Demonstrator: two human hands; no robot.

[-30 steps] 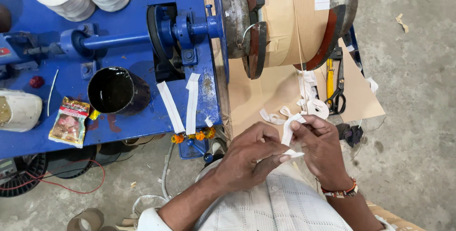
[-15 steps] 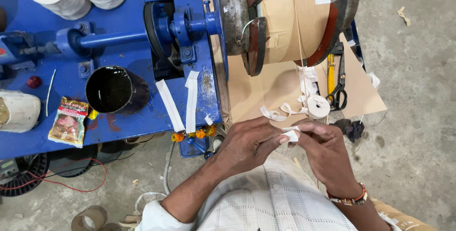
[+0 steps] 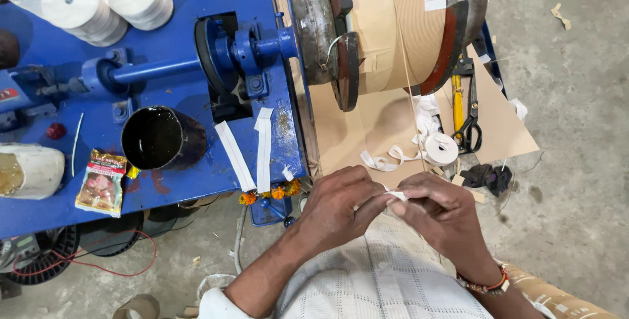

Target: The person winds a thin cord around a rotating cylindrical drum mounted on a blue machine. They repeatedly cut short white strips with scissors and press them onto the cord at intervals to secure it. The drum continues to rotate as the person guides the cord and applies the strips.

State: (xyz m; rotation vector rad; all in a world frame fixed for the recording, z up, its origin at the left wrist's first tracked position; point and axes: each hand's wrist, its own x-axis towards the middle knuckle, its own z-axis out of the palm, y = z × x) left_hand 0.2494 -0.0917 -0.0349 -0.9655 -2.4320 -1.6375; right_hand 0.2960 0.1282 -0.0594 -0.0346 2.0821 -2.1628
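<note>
White tape scrap, crumpled, betw. 2 hands

Bare cardboard sheet lies open ahead of the hands; the wound drum blocks above, scissors and tape roll crowd its right edge.

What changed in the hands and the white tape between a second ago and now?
Both hands came slightly down and closer together: the left hand and right hand now pinch a short white tape piece between their fingertips, with less of it showing than a second ago, when it stuck up above the right hand. The tape roll, scissors and paper-wrapped coil stayed put.
</note>
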